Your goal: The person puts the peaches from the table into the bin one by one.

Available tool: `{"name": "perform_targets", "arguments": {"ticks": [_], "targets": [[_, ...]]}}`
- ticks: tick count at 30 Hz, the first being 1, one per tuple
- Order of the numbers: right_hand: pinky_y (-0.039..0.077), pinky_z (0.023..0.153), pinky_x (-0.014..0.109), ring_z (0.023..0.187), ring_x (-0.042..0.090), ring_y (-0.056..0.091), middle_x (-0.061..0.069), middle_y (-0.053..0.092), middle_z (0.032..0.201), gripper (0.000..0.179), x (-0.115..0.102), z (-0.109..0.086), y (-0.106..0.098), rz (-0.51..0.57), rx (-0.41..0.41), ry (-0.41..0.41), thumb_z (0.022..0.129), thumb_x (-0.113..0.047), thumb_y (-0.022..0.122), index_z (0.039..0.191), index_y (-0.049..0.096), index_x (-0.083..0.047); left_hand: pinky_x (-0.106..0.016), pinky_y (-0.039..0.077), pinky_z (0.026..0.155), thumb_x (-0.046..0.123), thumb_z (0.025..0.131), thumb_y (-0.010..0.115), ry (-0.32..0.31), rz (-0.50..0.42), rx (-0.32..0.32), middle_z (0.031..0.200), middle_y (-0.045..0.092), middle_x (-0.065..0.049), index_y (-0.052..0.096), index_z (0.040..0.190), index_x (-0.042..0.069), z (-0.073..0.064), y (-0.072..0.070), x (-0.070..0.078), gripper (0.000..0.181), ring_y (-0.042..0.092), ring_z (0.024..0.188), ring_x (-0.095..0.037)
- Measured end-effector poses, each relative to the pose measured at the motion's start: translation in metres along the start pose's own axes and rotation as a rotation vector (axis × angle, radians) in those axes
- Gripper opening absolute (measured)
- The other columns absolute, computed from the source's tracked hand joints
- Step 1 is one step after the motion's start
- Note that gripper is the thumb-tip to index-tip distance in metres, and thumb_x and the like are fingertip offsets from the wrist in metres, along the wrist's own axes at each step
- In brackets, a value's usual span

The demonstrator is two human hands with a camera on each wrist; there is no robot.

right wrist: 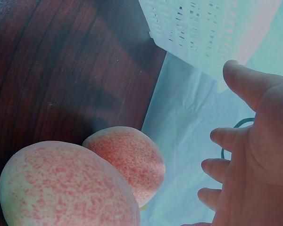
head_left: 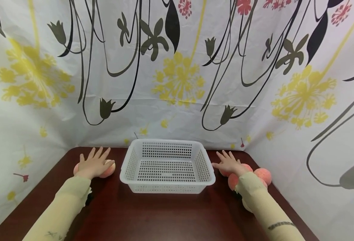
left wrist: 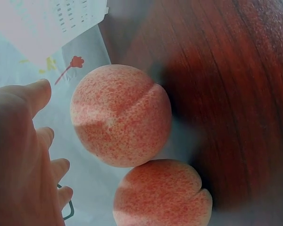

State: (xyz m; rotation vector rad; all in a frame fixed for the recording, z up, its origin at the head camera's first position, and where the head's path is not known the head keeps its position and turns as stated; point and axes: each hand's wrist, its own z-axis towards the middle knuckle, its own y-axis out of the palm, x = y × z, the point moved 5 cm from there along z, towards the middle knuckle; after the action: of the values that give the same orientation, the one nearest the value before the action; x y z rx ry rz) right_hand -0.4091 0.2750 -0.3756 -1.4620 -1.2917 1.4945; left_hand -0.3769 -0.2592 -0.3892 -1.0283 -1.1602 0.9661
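My left hand (head_left: 92, 166) is held palm down with its fingers spread, above two pinkish peaches. In the left wrist view, one peach (left wrist: 121, 115) touches the second peach (left wrist: 162, 195), and a gap shows between them and the fingers. Over on the right, my right hand (head_left: 229, 165) is also spread above several peaches, one of them a peach (head_left: 263, 175) at the outer side. Two peaches, a large near one (right wrist: 68, 188) and another behind it (right wrist: 132, 160), lie apart from the right fingers. Sleeves and hands partly hide both groups.
Between the hands, a white perforated plastic basket (head_left: 167, 188) stands on the dark reddish-brown table (head_left: 164, 217). Nothing is visible inside it. A white cloth (head_left: 180, 120) printed with flowers hangs behind the table and along both sides.
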Motion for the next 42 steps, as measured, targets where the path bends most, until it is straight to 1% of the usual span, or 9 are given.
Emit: {"name": "perform_targets", "arguments": {"ticks": [13,21,24,28,31,34,36,39,42], "targets": [[0.002,0.102,0.073,0.141,0.049,-0.005,0.027,0.005,0.158,0.081,-0.001,-0.001,0.001,0.017,-0.01,0.0,0.097,-0.053,0.048,0.154,0.019,-0.002,-0.072,-0.008,0.101,0.052,0.1,0.04,0.003,-0.001,-0.019,0.156,0.01,-0.029,0.02,0.155,0.007,0.0,-0.001,0.005,0.074,0.002,0.14,-0.051],[0.01,0.1,0.074,0.141,0.05,0.001,0.03,0.01,0.156,0.077,-0.002,0.0,-0.005,0.026,0.042,-0.037,0.099,-0.049,0.046,0.153,0.021,0.0,-0.072,-0.008,0.101,0.052,0.1,0.04,-0.005,0.0,-0.021,0.155,0.011,-0.03,0.021,0.154,0.006,0.0,-0.005,0.005,0.074,0.002,0.14,-0.051],[0.011,0.104,0.07,0.14,0.051,0.005,0.032,0.013,0.154,0.071,-0.005,0.001,-0.007,0.037,0.061,-0.069,0.101,-0.043,0.044,0.151,0.024,0.004,-0.072,-0.008,0.101,0.055,0.099,0.039,-0.007,-0.001,-0.02,0.155,0.012,-0.03,0.021,0.154,0.006,0.0,-0.007,0.005,0.076,0.002,0.14,-0.051],[0.014,0.106,0.066,0.139,0.05,0.015,0.032,0.022,0.152,0.064,-0.009,0.0,-0.007,0.069,0.083,-0.081,0.104,-0.037,0.039,0.15,0.027,0.005,-0.072,-0.009,0.101,0.059,0.098,0.037,-0.003,0.0,-0.003,0.155,0.013,-0.03,0.021,0.154,0.006,0.0,-0.012,0.004,0.079,0.003,0.14,-0.051],[0.017,0.106,0.064,0.138,0.048,0.021,0.031,0.026,0.151,0.062,-0.013,-0.003,-0.007,0.148,0.098,-0.085,0.105,-0.035,0.037,0.149,0.027,0.007,-0.072,-0.008,0.1,0.061,0.097,0.038,0.001,-0.004,0.013,0.154,0.014,-0.031,0.022,0.154,0.006,0.0,-0.016,0.004,0.081,0.003,0.14,-0.052],[0.02,0.108,0.059,0.138,0.048,0.021,0.033,0.023,0.151,0.062,-0.019,-0.006,-0.005,0.271,0.123,-0.093,0.105,-0.031,0.037,0.149,0.023,0.011,-0.073,-0.007,0.1,0.061,0.096,0.039,0.0,-0.001,0.016,0.153,0.015,-0.032,0.022,0.154,0.005,-0.001,-0.02,0.003,0.082,0.003,0.139,-0.052],[0.023,0.107,0.058,0.137,0.048,0.023,0.033,0.019,0.152,0.064,-0.022,-0.01,-0.002,0.378,0.13,-0.068,0.106,-0.032,0.037,0.15,0.018,0.009,-0.073,-0.008,0.1,0.06,0.096,0.04,0.0,0.006,0.01,0.153,0.015,-0.032,0.022,0.154,0.006,-0.001,-0.024,0.002,0.081,0.003,0.139,-0.052],[0.03,0.105,0.055,0.136,0.045,0.029,0.032,0.016,0.154,0.067,-0.028,-0.013,0.01,0.582,0.106,-0.006,0.105,-0.034,0.037,0.153,0.011,0.004,-0.073,-0.01,0.099,0.059,0.097,0.04,0.0,0.013,-0.002,0.153,0.014,-0.032,0.021,0.154,0.005,0.0,-0.027,0.0,0.081,0.003,0.139,-0.053],[0.034,0.103,0.054,0.135,0.044,0.031,0.032,0.017,0.153,0.069,-0.032,-0.016,0.021,0.707,0.1,0.044,0.104,-0.034,0.04,0.153,0.01,0.004,-0.073,-0.011,0.099,0.059,0.097,0.039,0.005,0.009,-0.004,0.154,0.012,-0.032,0.021,0.154,0.003,0.002,-0.034,-0.001,0.082,0.002,0.139,-0.053]]}}
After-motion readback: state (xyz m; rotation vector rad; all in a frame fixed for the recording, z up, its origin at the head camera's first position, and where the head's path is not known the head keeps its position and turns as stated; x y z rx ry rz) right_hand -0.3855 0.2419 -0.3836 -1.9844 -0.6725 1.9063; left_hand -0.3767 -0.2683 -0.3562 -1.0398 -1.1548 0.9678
